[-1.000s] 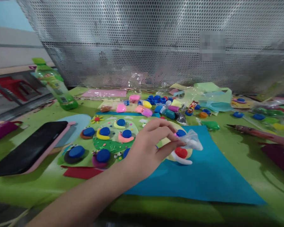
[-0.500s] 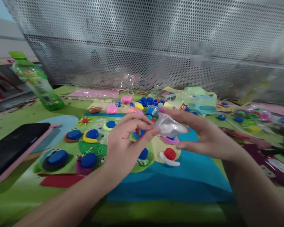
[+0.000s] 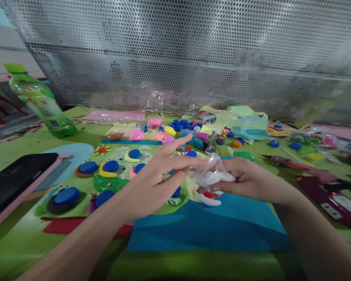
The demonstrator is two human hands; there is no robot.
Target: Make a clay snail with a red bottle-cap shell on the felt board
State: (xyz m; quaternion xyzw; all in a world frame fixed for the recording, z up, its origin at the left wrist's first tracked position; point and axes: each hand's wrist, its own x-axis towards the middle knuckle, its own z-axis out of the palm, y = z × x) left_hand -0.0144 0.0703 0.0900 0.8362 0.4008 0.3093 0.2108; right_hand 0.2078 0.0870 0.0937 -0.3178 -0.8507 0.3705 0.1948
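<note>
Right hand [image 3: 251, 179] has a narrow grip: thumb and fingers closed on a clear bag [image 3: 204, 177] with a white lump [image 3: 224, 177] inside. Left hand [image 3: 152, 187] is fairly wide, index finger lifted, other fingertips at the bag's opposite side; can't tell if they pinch the film. Likely reason for the two-sided hold: one hand steadies the bag, the other gets at the loose plastic. Bag looks thin, shiny, crumpled, see-through; lump looks smooth, matte and soft, partly hidden by fingers, so full shape unclear. Bag is up off the tabletop [image 3: 152, 267], over the blue sheet [image 3: 210, 230], right of the middle of the near edge. Just below it, a curved white strip [image 3: 209, 200] runs under a red piece [image 3: 207, 194], probably set like that as a body and shell. To the left, blue discs [image 3: 110, 166] sit against coloured curves, e.g. a yellow one [image 3: 105, 172], spaced apart, presumably so each reads as its own figure. Coloured packs [image 3: 197, 143] lie farther back, seemingly within reach but off the picture. Black phone [image 3: 20, 179] by the tabletop's left edge, green bottle [image 3: 43, 103] toward the far left corner, tilted in view, maybe lens stretch.
</note>
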